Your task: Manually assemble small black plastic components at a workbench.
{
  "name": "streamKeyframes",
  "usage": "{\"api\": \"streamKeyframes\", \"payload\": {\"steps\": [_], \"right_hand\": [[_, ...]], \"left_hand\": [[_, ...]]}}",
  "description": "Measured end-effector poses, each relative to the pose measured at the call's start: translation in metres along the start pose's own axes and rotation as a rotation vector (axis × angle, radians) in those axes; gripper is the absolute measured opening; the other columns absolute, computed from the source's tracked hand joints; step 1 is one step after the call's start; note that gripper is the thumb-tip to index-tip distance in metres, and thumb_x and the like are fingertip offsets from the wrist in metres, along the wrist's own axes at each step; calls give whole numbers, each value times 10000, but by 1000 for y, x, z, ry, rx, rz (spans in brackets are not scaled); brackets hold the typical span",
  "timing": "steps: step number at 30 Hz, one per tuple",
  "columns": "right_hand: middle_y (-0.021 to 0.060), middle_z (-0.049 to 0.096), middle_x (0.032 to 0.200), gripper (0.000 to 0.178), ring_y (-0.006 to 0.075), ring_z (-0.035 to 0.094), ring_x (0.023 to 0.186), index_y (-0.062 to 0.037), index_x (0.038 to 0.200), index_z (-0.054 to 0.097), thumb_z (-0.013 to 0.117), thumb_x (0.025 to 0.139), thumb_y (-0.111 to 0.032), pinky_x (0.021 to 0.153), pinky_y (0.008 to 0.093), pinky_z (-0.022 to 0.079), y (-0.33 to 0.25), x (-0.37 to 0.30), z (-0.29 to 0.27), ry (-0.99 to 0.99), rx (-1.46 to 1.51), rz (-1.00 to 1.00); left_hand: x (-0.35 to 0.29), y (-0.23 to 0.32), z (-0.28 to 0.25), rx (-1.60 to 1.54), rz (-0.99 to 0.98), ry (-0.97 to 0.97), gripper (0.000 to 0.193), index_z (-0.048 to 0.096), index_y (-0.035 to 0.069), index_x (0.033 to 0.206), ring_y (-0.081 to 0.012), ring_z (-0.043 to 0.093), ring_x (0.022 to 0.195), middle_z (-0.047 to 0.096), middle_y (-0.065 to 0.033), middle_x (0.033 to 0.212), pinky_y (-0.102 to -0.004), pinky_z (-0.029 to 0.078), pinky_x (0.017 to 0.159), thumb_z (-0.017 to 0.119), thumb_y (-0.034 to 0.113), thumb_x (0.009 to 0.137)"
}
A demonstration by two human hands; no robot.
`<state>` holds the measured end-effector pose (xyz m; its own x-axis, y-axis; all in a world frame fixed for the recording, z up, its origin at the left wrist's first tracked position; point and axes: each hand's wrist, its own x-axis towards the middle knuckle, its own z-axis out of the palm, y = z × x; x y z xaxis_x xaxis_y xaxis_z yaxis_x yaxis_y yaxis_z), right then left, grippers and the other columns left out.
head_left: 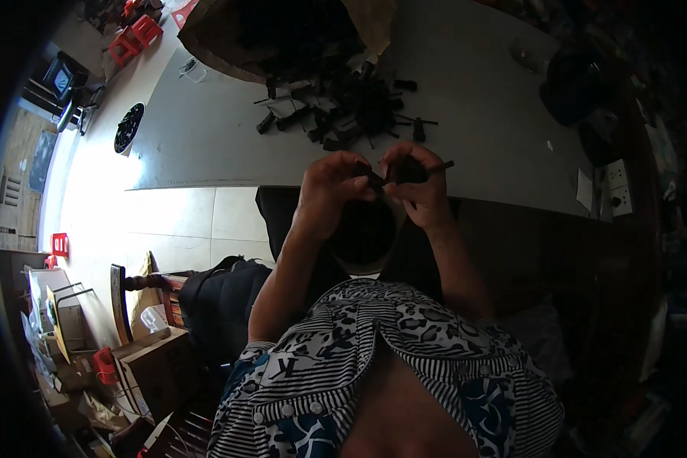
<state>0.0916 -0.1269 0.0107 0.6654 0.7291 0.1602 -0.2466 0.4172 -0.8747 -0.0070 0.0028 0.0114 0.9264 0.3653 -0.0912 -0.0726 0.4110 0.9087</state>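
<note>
Near the table's front edge, my left hand (327, 189) and my right hand (429, 200) are raised close together, fingertips almost meeting. Each hand is closed in a pinch. A small black part (373, 180) shows at the left fingertips, while a black part with a straight stem (444, 166) juts out from the right fingers. Their exact kind is too dark to make out. Just beyond lies a pile of similar black parts with thin stems (359, 103); one loose piece (419, 130) sits nearest the right hand.
A large brown sack (221, 38) lies open behind the pile on the grey table (481, 99). A clear cup (195, 71) stands at the far left. Below my hands is a dark round shape (362, 233). To the left are a wooden chair (122, 305) and a cardboard box (160, 374).
</note>
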Motion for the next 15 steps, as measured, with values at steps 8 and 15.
{"api": "streamKeyframes", "payload": {"steps": [8, 15], "right_hand": [[11, 501, 700, 155, 56, 416, 508, -35, 821, 521, 525, 710, 73, 424, 196, 304, 9, -4, -5, -39, 127, -36], [-17, 479, 671, 47, 32, 423, 519, -36, 783, 509, 555, 784, -30, 443, 186, 315, 10, -7, 4, 89, -458, -62]], "left_hand": [[2, -4, 0, 106, 31, 14, 184, 597, -49, 884, -119, 587, 625, 615, -75, 740, -217, 484, 596, 597, -72, 701], [1, 4, 9, 230, 51, 110, 207, 598, -60, 877, -134, 597, 637, 623, -100, 750, -226, 488, 599, 602, -85, 672]]}}
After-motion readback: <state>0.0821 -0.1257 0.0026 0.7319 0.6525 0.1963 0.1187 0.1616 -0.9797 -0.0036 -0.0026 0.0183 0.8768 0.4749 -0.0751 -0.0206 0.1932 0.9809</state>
